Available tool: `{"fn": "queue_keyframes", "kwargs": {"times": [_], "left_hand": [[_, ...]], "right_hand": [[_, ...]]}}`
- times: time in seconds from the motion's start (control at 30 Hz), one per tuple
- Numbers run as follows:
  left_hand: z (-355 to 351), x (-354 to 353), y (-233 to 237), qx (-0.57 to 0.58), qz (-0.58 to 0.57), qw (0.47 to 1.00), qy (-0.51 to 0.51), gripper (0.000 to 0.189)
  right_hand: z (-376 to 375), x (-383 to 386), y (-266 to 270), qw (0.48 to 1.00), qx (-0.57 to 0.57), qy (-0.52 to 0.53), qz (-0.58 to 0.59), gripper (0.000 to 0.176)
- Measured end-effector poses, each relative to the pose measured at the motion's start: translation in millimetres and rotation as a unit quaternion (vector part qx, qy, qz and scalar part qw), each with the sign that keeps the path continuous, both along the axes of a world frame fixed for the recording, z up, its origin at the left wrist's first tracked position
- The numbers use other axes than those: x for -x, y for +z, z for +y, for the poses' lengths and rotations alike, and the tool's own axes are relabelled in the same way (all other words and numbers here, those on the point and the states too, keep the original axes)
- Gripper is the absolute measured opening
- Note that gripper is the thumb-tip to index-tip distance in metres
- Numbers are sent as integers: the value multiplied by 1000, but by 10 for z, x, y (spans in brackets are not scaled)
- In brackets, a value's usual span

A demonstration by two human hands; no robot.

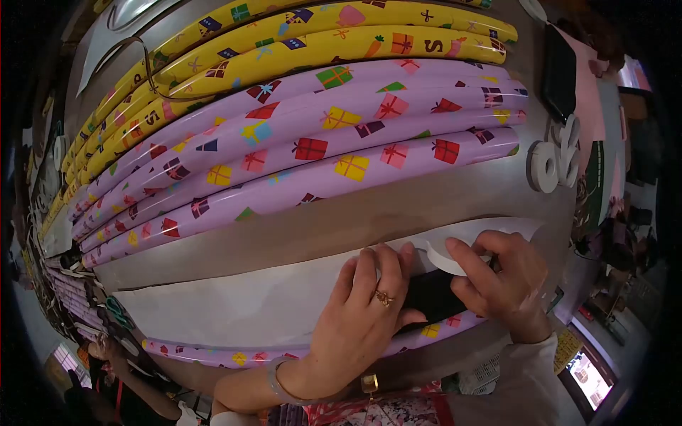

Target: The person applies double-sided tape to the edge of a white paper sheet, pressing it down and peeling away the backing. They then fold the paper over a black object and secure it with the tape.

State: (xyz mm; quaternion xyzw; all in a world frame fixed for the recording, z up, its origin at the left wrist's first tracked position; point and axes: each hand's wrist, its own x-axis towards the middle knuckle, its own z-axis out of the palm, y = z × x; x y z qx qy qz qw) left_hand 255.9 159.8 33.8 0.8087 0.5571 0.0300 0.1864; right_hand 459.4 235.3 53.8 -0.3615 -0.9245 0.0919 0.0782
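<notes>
A white paper sheet [234, 309] lies face up along the table, its near edge curling to a purple gift-patterned strip [213, 356]. Pressed flat on its right part is my left hand [366, 312], with a ring and fingers close together, beside a black flat object [437, 297]. My right hand [501, 277] pinches a white tape roll [446, 257] between thumb and fingers, just right of my left hand. What lies under my left palm is hidden.
Purple rolls [309, 149] and yellow rolls [398, 44] of wrapping paper lie across the table [398, 206]. More tape rolls [545, 167] and a black phone-like object [560, 74] sit at right. Green-handled scissors [119, 312] lie left. Another person's arm [145, 383] shows at lower left.
</notes>
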Motion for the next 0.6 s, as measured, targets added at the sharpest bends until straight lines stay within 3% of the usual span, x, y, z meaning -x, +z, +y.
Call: {"fn": "queue_keyframes", "kwargs": {"times": [0.17, 0.23, 0.37, 0.43, 0.6], "left_hand": [[16, 6, -14, 1, -3, 1000, -4, 72], [25, -6, -8, 3, 8, 1000, -10, 73], [26, -19, -21, -6, 13, 1000, -9, 74], [26, -22, -15, -2, 19, 1000, -13, 75], [26, -32, -9, -4, 27, 1000, -15, 75]], "right_hand": [[23, -13, -26, 994, 81, -36, 64, 56], [13, -70, -66, 975, 168, -108, 97, 57], [63, -149, -176, 974, 162, -95, 125, 54], [52, -170, -145, 970, 173, -105, 135, 44], [13, -225, -150, 980, 128, -118, 91, 48]]}}
